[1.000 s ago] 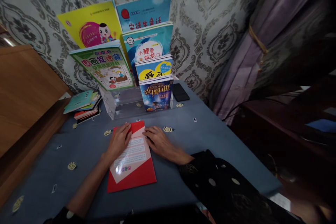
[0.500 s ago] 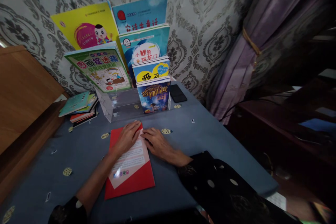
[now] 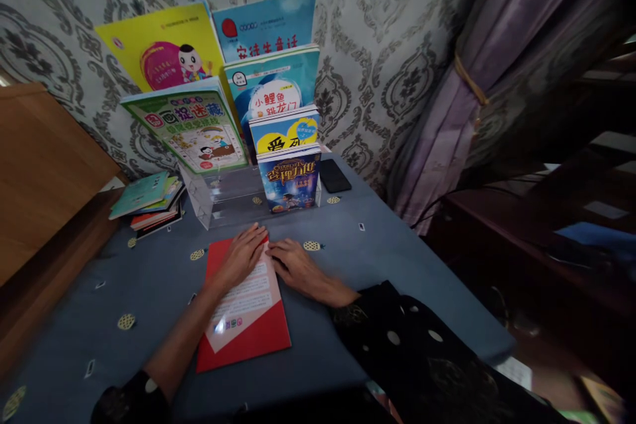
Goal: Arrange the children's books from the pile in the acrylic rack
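Observation:
A red book (image 3: 248, 339) with a pale text panel lies flat on the table. My left hand (image 3: 242, 257) rests on its upper part, palm down and fingers stretched out towards the top edge. At the book's upper right corner is my right hand (image 3: 298, 269), fingers loosely bent and pointing left, their tips touching the corner. Its thumb is partly hidden. Just beyond the hands stands a clear book rack (image 3: 231, 195). It holds a green picture book (image 3: 199, 136), a yellow book (image 3: 144, 46), blue books and a dark blue book (image 3: 291, 180) at the front right.
A black phone (image 3: 335, 176) lies right of the rack. Several books (image 3: 149, 199) are piled at the left beside a wooden panel (image 3: 54, 165). The blue tablecloth (image 3: 392, 271) covers the table up to the patterned wall (image 3: 368, 46). A purple curtain (image 3: 442, 132) hangs at the right.
The view has shifted very slightly. Both hands stay at the top of the red book, with no clear movement against it.

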`<state>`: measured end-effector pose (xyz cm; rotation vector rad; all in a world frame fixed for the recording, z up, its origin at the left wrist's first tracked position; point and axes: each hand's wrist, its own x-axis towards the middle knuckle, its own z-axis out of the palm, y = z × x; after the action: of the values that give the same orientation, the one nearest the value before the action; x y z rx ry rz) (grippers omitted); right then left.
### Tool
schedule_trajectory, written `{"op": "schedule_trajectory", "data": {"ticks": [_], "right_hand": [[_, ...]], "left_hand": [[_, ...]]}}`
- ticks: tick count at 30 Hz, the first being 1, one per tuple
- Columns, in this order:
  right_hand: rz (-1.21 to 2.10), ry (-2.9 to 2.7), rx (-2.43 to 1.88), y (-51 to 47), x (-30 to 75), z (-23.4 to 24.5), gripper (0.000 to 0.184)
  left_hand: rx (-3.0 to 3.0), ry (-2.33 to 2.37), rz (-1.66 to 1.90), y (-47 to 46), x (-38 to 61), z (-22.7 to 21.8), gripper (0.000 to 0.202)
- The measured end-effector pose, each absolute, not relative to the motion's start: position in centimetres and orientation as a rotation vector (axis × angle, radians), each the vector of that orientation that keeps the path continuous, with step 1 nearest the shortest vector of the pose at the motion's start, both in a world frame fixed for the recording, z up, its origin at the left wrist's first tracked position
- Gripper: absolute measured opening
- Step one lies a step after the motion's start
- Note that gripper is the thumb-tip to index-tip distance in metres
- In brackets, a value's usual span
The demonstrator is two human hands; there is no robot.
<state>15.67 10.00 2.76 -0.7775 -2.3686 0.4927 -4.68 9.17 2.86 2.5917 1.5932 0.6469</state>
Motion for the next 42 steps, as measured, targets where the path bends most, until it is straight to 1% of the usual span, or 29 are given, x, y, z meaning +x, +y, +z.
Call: {"op": "schedule_trajectory", "data": {"ticks": [3,7,14,20,29,36,42], "right_hand": [[0.532,-2.334,-0.776,10.3,15.6,2.5,0.022],[0.599,-2.297,-0.773,10.6,15.7,2.6,0.024],[0.662,-2.159,-0.762,11.3,15.8,2.2,0.040],[0.703,-2.204,-0.819,13.3,14.8,2.2,0.044],[0.648,-2.282,-0.748,14.8,13.9,2.1,0.038],[0.596,-2.306,-0.770,14.5,13.9,2.1,0.031],[0.578,-2.311,-0.753,14.5,13.9,2.0,0.032]], "left_hand": [[2.603,1.544,0.711,9.1,-4.7,2.9,0.038],[2.622,1.474,0.771,8.8,-4.6,3.3,0.036],[2.660,1.382,0.779,8.3,-4.2,4.3,0.033],[2.708,1.367,0.778,8.2,-4.0,4.5,0.033],[2.774,1.329,0.829,8.2,-4.3,4.2,0.030],[2.795,1.292,0.793,7.0,-4.0,4.4,0.030],[2.799,1.281,0.772,6.4,-4.0,4.5,0.030]]}}
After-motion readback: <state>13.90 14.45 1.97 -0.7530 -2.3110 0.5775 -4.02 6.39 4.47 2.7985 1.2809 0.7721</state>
